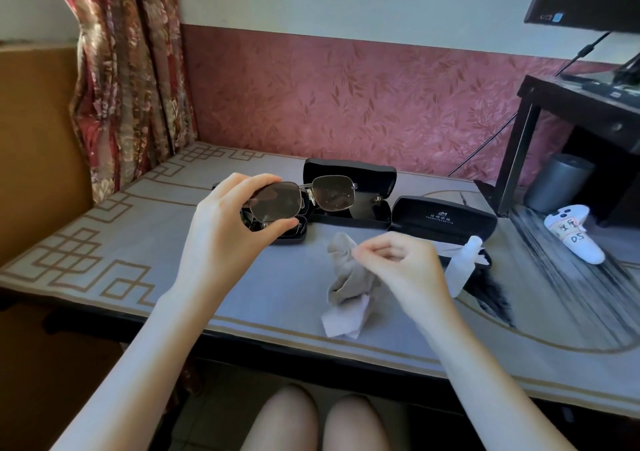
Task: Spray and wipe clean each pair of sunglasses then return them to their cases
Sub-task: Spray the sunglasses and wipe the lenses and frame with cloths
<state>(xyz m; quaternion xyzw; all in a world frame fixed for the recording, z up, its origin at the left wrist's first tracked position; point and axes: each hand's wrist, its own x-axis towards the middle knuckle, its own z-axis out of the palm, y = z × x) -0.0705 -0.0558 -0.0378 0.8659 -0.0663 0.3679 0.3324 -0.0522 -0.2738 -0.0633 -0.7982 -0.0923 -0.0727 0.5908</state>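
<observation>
My left hand point(228, 222) holds a pair of metal-framed sunglasses point(304, 196) by the left lens rim, raised above the table with the lenses facing me. My right hand point(398, 260) pinches the top of a crumpled grey cloth point(349, 277) that hangs down to the table. Three black cases lie open behind: one point(349, 177) at the back centre with dark glasses inside, one point(446, 218) to the right, and one point(287, 234) under the held sunglasses, mostly hidden. A small white spray bottle point(464, 265) lies beside the right case.
A white controller point(571, 236) with handwritten labels lies at the table's right. A dark side table point(568, 104) with a monitor stands at the far right, a grey bin point(557, 182) under it. A curtain point(128, 70) hangs at the left. My knees show below the table edge.
</observation>
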